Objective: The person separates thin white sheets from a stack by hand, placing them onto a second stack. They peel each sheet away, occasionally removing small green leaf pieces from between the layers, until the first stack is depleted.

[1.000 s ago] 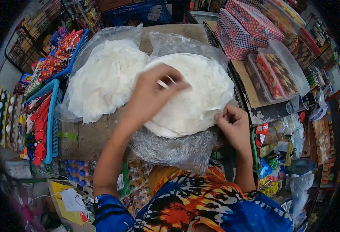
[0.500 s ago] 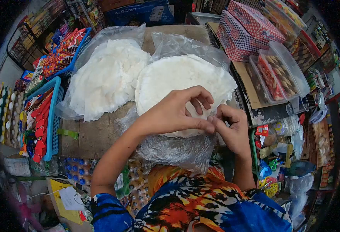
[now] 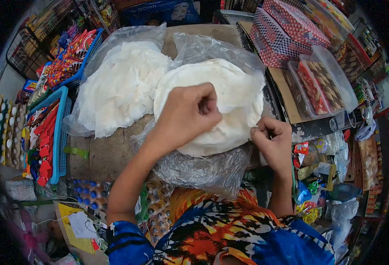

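Note:
A stack of thin, round white spring roll wrappers [image 3: 205,73] lies on clear plastic in front of me. My left hand [image 3: 190,110] is over the middle of the stack, thumb and fingertips pinched on the top wrapper, whose surface is wrinkled near the fingers. At the stack's right edge, my right hand [image 3: 274,139] pinches the wrapper's rim between thumb and forefinger. To the left sits a looser pile of white wrappers [image 3: 121,84], with ragged edges, on another plastic bag [image 3: 148,33]. Crumpled clear plastic [image 3: 201,172] hangs below the stack toward my lap.
A worn wooden table [image 3: 108,157] carries both piles. Blue baskets of packaged snacks [image 3: 62,137] stand on the left. At right are checkered boxes [image 3: 283,33] and a clear plastic container [image 3: 322,84]. Bottles with blue caps [image 3: 88,192] stand below the table's front edge.
My hands have moved apart: the left went left over the stack and its fingers closed, while the right shifted slightly right. The top wrapper is now creased between them.

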`<state>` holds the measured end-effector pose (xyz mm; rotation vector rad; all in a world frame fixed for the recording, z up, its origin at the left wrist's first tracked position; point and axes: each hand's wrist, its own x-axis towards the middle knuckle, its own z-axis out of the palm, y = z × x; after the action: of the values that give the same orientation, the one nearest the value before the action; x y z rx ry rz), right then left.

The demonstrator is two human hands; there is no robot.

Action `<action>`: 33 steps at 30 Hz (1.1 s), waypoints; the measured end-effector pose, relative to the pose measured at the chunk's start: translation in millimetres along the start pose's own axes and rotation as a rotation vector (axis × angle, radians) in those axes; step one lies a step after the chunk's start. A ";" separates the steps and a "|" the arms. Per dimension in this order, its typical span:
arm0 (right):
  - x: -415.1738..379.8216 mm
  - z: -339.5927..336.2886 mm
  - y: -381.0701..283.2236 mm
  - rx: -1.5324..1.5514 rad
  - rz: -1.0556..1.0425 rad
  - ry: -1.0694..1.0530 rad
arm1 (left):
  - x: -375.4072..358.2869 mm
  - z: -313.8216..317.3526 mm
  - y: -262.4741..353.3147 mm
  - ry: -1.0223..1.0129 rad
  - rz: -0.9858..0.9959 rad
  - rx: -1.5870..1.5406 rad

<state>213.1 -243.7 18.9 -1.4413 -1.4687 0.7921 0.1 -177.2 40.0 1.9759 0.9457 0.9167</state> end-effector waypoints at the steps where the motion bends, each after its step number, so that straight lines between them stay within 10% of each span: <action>1: 1.2 -2.0 3.6 0.031 -0.010 0.009 | 0.2 -1.2 0.2 0.091 -0.004 0.012; 7: 7.1 1.3 -3.8 -0.233 -0.081 0.033 | -0.1 1.6 3.3 0.134 -0.034 0.063; 13: 17.8 12.0 -4.7 -0.300 -0.300 0.130 | -6.2 6.5 3.4 -0.301 0.033 -0.209; 18: 21.2 11.4 -12.7 -0.094 -0.329 0.145 | -4.5 -1.0 9.3 -0.134 -0.043 -0.135; 29: 20.5 12.0 -40.1 -0.189 -0.634 -0.412 | -2.1 -20.9 1.7 -0.416 0.201 -0.072; 33: 33.0 -32.4 -9.9 -0.097 -0.357 -0.204 | -4.2 -46.9 5.6 -0.076 0.097 0.104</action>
<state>241.5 -217.1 45.8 -1.1445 -1.8775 0.6645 -39.1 -168.5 65.3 2.1456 0.8761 0.8540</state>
